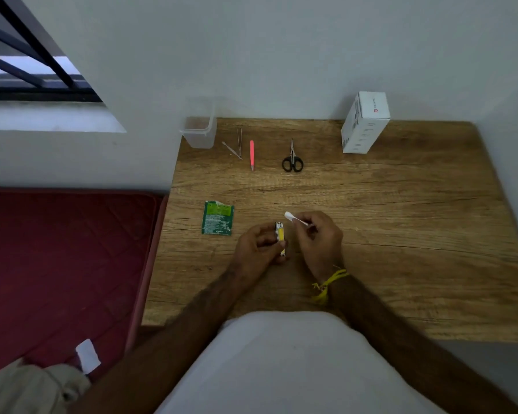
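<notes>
My left hand [256,249] grips a yellow and silver nail clipper [280,238] just above the wooden table [401,222]. Right beside it, my right hand [319,243] pinches a small white folded wipe [293,219], whose end sticks out toward the clipper's top. The wipe and the clipper are a little apart. A torn green sachet [218,218] lies flat on the table to the left of my hands.
Along the table's back lie metal tweezers [239,140], a thin metal tool [231,150], a pink tool [251,154] and small black-handled scissors [292,159]. A clear plastic container [198,131] stands at the back left, a white box [364,122] at the back right. A red mattress [63,264] lies left.
</notes>
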Available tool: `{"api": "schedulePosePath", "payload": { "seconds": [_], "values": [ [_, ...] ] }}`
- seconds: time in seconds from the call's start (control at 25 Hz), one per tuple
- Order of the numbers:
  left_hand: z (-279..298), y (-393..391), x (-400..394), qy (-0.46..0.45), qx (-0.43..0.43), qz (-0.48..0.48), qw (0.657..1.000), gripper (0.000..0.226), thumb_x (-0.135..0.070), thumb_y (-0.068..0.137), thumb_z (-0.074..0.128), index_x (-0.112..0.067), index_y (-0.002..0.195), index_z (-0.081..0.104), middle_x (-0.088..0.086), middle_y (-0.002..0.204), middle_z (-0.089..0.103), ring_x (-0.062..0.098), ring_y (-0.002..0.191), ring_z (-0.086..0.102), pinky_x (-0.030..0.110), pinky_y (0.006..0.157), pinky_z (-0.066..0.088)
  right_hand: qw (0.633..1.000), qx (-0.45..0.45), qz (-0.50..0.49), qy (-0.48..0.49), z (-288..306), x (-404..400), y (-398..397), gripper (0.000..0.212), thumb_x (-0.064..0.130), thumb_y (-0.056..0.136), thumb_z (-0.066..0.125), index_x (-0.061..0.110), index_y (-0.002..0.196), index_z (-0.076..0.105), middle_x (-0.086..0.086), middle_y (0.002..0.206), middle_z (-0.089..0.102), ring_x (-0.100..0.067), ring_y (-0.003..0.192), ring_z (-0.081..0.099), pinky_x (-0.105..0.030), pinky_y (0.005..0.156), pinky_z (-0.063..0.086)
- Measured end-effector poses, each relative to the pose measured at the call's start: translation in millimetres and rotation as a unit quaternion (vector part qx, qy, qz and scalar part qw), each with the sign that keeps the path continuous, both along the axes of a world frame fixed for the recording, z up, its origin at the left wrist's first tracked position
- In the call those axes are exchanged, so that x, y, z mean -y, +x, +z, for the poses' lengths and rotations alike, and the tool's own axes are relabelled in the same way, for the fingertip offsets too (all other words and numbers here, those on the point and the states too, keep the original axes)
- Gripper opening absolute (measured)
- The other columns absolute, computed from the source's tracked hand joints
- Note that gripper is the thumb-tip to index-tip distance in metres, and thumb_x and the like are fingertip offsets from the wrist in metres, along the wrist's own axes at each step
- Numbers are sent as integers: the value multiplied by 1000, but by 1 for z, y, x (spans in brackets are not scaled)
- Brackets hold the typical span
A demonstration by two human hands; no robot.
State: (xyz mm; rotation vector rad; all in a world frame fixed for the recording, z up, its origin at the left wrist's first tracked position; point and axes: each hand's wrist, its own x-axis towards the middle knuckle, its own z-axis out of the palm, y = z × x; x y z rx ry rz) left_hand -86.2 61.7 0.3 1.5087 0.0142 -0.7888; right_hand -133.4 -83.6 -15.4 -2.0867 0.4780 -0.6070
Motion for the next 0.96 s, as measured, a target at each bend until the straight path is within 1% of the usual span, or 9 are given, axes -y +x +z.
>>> {"api": "schedulePosePath", "payload": {
  "seconds": [0.08, 0.16, 0.24, 0.36, 0.56, 0.64, 0.76, 0.88, 0.96],
  "values": [
    [-3, 0, 1, 5, 9, -10, 1000, 35, -1, 89, 71, -3, 123, 63, 13, 104, 75, 23, 88, 75, 27, 71, 61, 995, 16, 63, -80, -11, -4, -3, 12, 6, 90, 67, 11, 101, 70, -1, 96, 69, -14, 91, 62, -33, 82, 51],
    [-5, 1, 1, 3, 1, -7, 1000, 30, -1, 89, 71, -3, 118, 65, 14, 103, 75, 23, 88, 74, 27, 71, 61, 989, 25, 96, -111, -18, -6, -4, 24, -2, 89, 66, 10, 110, 70, -2, 108, 69, -15, 103, 62, -30, 95, 46],
    [-5, 2, 0, 0, -6, -7, 1000, 29, 0, 88, 71, -4, 116, 65, 15, 105, 74, 23, 87, 74, 27, 71, 61, 984, 20, 104, -141, -25, -5, -4, 24, -3, 90, 64, 6, 111, 70, -6, 112, 68, -17, 106, 60, -25, 99, 41],
    [-6, 5, -2, -8, -15, -17, 1000, 31, 1, 87, 71, -7, 116, 64, 15, 105, 74, 24, 89, 75, 29, 72, 62, 982, 4, 101, -160, -32, -1, -2, 22, -1, 92, 61, 2, 112, 70, -10, 110, 67, -23, 104, 61, -27, 98, 43],
    [-8, 4, -2, -5, -16, -23, 1000, 35, 1, 88, 71, -5, 121, 63, 13, 105, 75, 25, 91, 75, 30, 72, 62, 978, 23, 108, -175, -31, -3, 0, 25, 4, 94, 56, 0, 113, 70, -12, 106, 66, -24, 100, 59, -31, 91, 46],
    [-8, 4, -2, -6, -16, -20, 1000, 35, 0, 88, 72, -4, 121, 63, 13, 104, 75, 26, 92, 75, 32, 73, 62, 978, 35, 105, -176, -31, -3, -1, 25, 3, 93, 57, 0, 114, 70, -12, 106, 66, -23, 100, 59, -31, 90, 47],
    [-9, 5, 0, -1, -24, -15, 1000, 35, 1, 88, 71, -2, 121, 62, 17, 104, 74, 28, 92, 74, 32, 73, 62, 972, 47, 128, -193, -33, -3, -1, 27, -3, 90, 62, -1, 116, 69, -12, 107, 65, -24, 102, 58, -31, 92, 46],
    [-8, 4, 0, 7, -19, -12, 1000, 35, 2, 88, 70, -2, 121, 62, 18, 106, 73, 26, 89, 74, 29, 70, 62, 976, 42, 119, -179, -35, -1, -2, 26, -1, 90, 62, 0, 115, 69, -11, 107, 65, -25, 100, 59, -34, 89, 47],
    [-9, 4, 0, 6, -15, -16, 1000, 35, 3, 88, 70, -2, 122, 61, 19, 106, 73, 25, 88, 75, 29, 70, 62, 973, 38, 131, -188, -36, 0, -3, 28, 0, 90, 63, 0, 117, 69, -11, 106, 64, -24, 99, 58, -34, 87, 47]
  ]
}}
